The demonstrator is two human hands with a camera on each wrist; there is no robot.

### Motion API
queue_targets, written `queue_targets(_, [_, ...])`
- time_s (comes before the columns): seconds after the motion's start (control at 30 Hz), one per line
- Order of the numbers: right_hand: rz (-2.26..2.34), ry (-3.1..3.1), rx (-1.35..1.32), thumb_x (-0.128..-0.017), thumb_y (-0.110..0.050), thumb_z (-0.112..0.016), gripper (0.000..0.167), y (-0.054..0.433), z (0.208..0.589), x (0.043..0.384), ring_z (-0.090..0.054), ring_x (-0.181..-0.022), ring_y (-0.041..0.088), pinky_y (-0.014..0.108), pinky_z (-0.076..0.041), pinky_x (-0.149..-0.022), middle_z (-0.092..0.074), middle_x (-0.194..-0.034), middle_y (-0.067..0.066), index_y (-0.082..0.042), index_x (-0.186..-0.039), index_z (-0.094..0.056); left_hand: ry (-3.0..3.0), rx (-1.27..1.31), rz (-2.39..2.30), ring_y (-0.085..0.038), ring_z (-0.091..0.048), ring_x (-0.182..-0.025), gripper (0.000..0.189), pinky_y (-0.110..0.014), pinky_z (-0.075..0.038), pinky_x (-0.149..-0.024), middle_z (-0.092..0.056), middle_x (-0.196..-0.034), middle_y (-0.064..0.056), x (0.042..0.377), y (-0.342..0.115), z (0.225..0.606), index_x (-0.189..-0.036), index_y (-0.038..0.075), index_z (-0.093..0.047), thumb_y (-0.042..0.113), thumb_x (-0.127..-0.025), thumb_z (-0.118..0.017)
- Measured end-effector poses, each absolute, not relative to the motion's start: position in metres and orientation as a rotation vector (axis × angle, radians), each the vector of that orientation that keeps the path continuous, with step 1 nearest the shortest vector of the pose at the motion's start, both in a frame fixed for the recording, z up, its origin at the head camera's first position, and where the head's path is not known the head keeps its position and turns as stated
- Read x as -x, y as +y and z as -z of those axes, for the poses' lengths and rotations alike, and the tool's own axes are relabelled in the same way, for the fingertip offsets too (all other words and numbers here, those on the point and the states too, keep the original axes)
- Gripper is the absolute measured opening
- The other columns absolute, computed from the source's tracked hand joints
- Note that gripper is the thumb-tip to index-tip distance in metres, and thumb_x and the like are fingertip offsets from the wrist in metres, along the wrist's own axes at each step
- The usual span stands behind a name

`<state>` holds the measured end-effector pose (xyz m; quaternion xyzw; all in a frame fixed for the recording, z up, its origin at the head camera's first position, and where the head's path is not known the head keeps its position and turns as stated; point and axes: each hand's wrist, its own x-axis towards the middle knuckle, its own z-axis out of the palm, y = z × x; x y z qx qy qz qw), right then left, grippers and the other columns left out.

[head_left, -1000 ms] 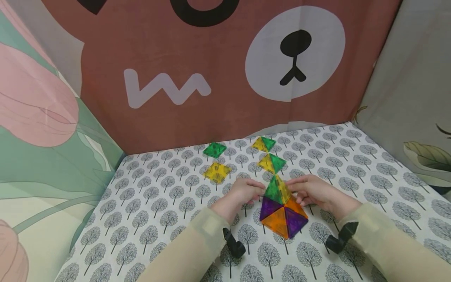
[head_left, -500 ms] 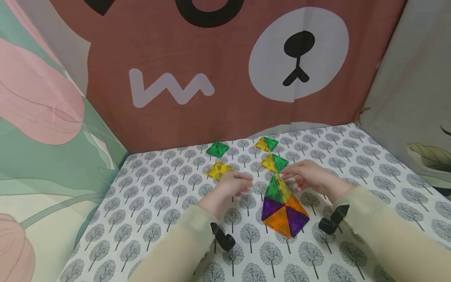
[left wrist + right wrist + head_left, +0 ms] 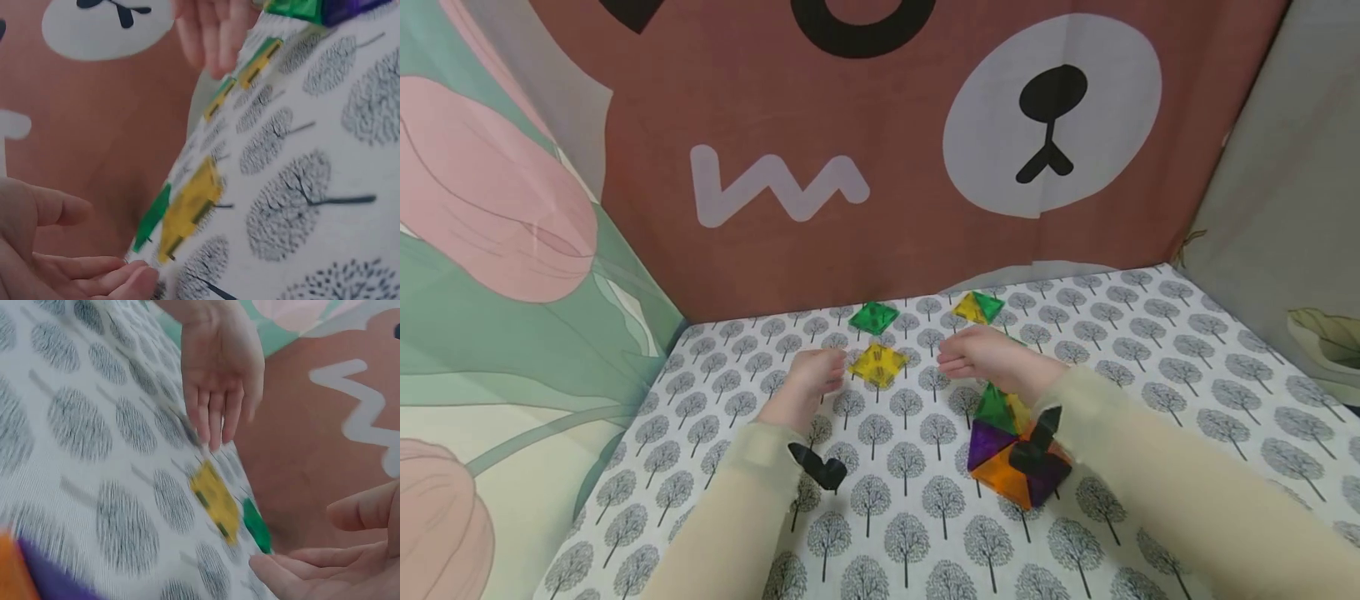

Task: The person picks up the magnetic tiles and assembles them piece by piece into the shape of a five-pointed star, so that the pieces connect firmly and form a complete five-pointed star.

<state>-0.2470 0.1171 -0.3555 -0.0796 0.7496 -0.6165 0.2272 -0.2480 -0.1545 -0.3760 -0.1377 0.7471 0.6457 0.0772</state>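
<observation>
My left hand (image 3: 811, 383) hovers just left of a diamond of yellow translucent magnetic tiles (image 3: 878, 365), holding nothing. On that diamond's right is my right hand (image 3: 988, 357), also holding nothing, its fingers extended toward it. Both palms face inward in the right wrist view, where the yellow diamond lies flat between the two hands. Behind it rests a green diamond (image 3: 874, 317). Under my right hand and wrist, partly hidden, lies a larger shape of green, yellow, purple and orange triangular tiles (image 3: 1003, 475).
A yellow-and-green diamond (image 3: 978, 307) lies at the back; a second one (image 3: 261, 61) is mostly covered by my right hand in the head view. The tree-print cloth (image 3: 872, 533) meets a brown bear-print hanging (image 3: 752, 267) behind the tiles.
Both hands have left the larger tile shape and moved left. They now flank the yellow diamond. The tiles lie as before; the head view has shifted slightly left.
</observation>
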Motion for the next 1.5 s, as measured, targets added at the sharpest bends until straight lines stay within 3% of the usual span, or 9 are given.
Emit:
queue_targets(0.17, [1.746,1.986,0.169,-0.102,-0.005,-0.043,0.040,0.082,0.360,0.262,-0.043,-0.131,0.044,0.045,-0.039,-0.109,-0.037,-0.143,0.035,0.017,-0.135,-0.037,2.187,0.431,-1.929,-0.035,-0.050,-0.126,0.056,-0.038,-0.048,-0.101,-0.048,-0.138,-0.024,0.251,-0.159,0.384,-0.144,-0.009,-0.035,0.017,-0.100,-0.057])
queue_targets(0.3, [1.786,1.962,0.049,-0.100,-0.004,-0.048,0.045,0.067,0.365,0.272,-0.043,-0.132,0.042,0.045,-0.041,-0.108,-0.037,-0.144,0.033,0.014,-0.140,-0.034,2.174,0.450,-1.945,-0.034,-0.053,-0.123,0.063,-0.038,-0.049,-0.100,-0.051,-0.136,-0.024,0.255,-0.155,0.383,-0.147,-0.008,-0.031,0.019,-0.098,-0.061])
queue_targets(0.4, [1.778,1.969,-0.002,-0.100,-0.005,-0.049,0.055,0.062,0.369,0.277,-0.044,-0.131,0.042,0.044,-0.042,-0.107,-0.039,-0.144,0.032,0.012,-0.147,-0.026,2.175,0.478,-1.948,-0.033,-0.056,-0.120,0.063,-0.038,-0.050,-0.098,-0.054,-0.133,-0.026,0.257,-0.153,0.383,-0.145,-0.010,-0.033,0.018,-0.097,-0.062])
queue_targets(0.67, [1.779,1.980,-0.031,-0.100,-0.004,-0.050,0.050,0.060,0.378,0.285,-0.048,-0.128,0.040,0.043,-0.044,-0.105,-0.043,-0.142,0.030,0.012,-0.144,-0.033,2.209,0.518,-1.942,-0.034,-0.061,-0.113,0.060,-0.038,-0.051,-0.097,-0.056,-0.127,-0.027,0.258,-0.151,0.383,-0.141,-0.012,-0.039,0.015,-0.094,-0.065])
queue_targets(0.93, [1.766,1.975,-0.004,-0.098,0.001,-0.048,0.060,0.062,0.380,0.281,-0.056,-0.113,0.041,0.042,-0.049,-0.100,-0.047,-0.128,0.033,0.013,-0.148,-0.018,2.152,0.521,-1.913,-0.025,-0.066,-0.088,0.053,-0.033,-0.058,-0.084,-0.057,-0.114,-0.023,0.256,-0.152,0.389,-0.137,-0.011,-0.042,0.007,-0.093,-0.066])
queue_targets(1.07, [1.766,1.953,0.008,-0.095,0.005,-0.049,0.047,0.062,0.383,0.278,-0.061,-0.104,0.039,0.041,-0.052,-0.095,-0.048,-0.123,0.030,0.017,-0.138,-0.033,2.219,0.479,-1.831,-0.020,-0.064,-0.079,0.038,-0.027,-0.059,-0.074,-0.058,-0.107,-0.020,0.249,-0.151,0.391,-0.124,-0.013,-0.053,0.003,-0.091,-0.064])
queue_targets(1.17, [1.749,1.963,0.022,-0.095,0.005,-0.049,0.029,0.062,0.385,0.274,-0.062,-0.102,0.036,0.040,-0.053,-0.094,-0.047,-0.125,0.029,0.019,-0.121,-0.048,2.283,0.431,-1.759,-0.021,-0.064,-0.081,0.035,-0.027,-0.059,-0.072,-0.059,-0.107,-0.018,0.242,-0.150,0.389,-0.122,-0.013,-0.055,0.004,-0.091,-0.062])
queue_targets(1.33, [1.733,1.965,0.008,-0.095,0.006,-0.049,0.034,0.060,0.388,0.270,-0.064,-0.091,0.031,0.039,-0.055,-0.090,-0.050,-0.120,0.027,0.018,-0.127,-0.046,2.357,0.338,-1.637,-0.025,-0.063,-0.094,0.036,-0.031,-0.059,-0.078,-0.060,-0.114,-0.018,0.233,-0.150,0.389,-0.122,-0.010,-0.057,0.011,-0.094,-0.063])
queue_targets(1.5, [1.694,1.992,-0.021,-0.098,0.005,-0.051,0.031,0.053,0.391,0.266,-0.064,-0.075,0.026,0.036,-0.060,-0.077,-0.057,-0.107,0.025,0.015,-0.126,-0.050,2.364,0.269,-1.599,-0.026,-0.065,-0.090,0.030,-0.033,-0.060,-0.074,-0.063,-0.111,-0.019,0.226,-0.149,0.391,-0.116,-0.009,-0.060,0.010,-0.094,-0.063])
